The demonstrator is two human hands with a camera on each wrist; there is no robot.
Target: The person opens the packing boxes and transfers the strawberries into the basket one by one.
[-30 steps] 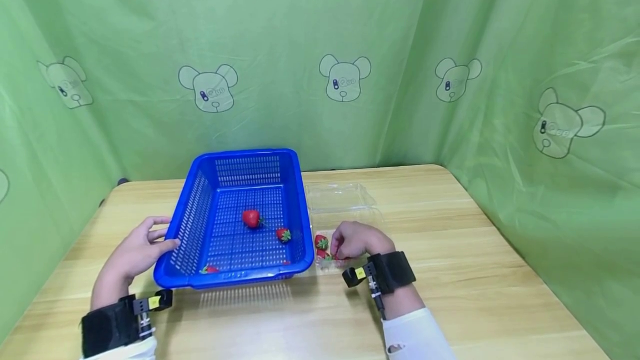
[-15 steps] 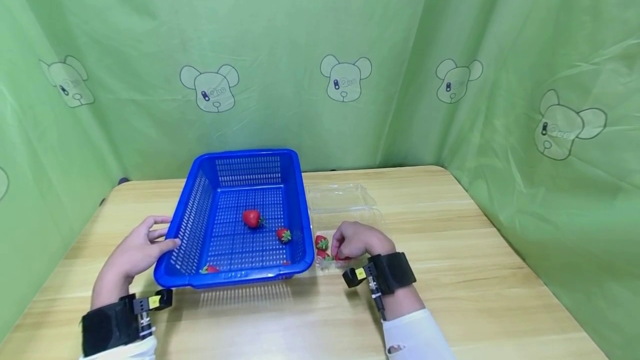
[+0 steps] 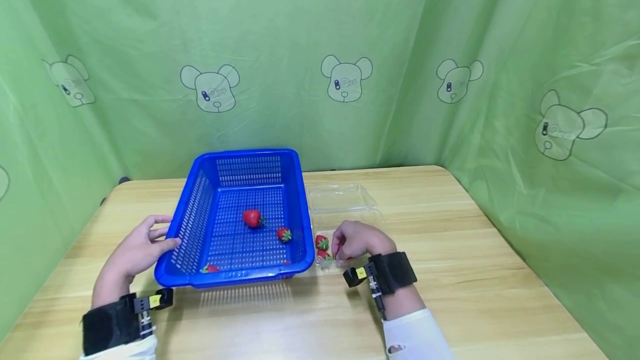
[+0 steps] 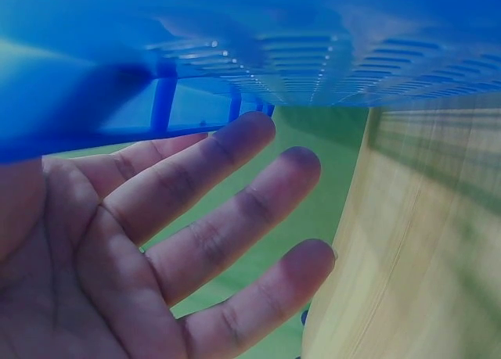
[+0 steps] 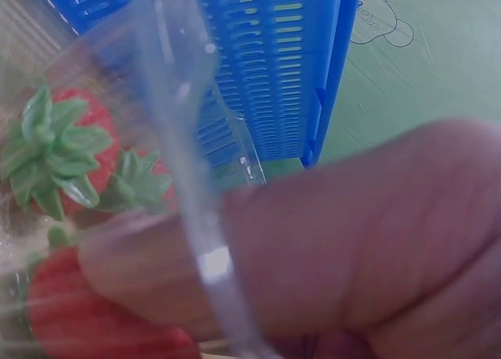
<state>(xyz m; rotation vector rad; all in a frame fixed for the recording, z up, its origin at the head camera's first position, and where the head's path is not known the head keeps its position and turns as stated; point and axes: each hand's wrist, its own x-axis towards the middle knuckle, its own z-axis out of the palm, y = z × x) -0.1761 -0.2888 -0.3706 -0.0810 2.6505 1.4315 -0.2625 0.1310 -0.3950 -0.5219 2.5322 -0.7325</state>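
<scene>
My left hand (image 3: 137,251) holds the left rim of the blue plastic basket (image 3: 295,179), thumb over the edge. In the left wrist view its fingers (image 4: 235,242) are spread and slightly bent under the rim. My right hand (image 3: 355,239) reaches down into the clear plastic clamshell box (image 3: 345,218), thumb against a red strawberry (image 5: 94,312); the other fingertips are hidden. Two more strawberries with green leaves, one being a strawberry (image 3: 321,242), lie left of that hand in the box. Inside the basket lie several strawberries, among them a large strawberry (image 3: 252,218).
The box's open lid (image 3: 335,198) lies flat toward the back, beside the basket's right wall. Both stand on a wooden table (image 3: 450,271). A green curtain (image 3: 280,26) with printed bear heads encloses the back and sides.
Hardly anything moves. My right hand stays low in the box with its fingers on the strawberry there, and less red shows below the hand. The left hand and basket keep their place.
</scene>
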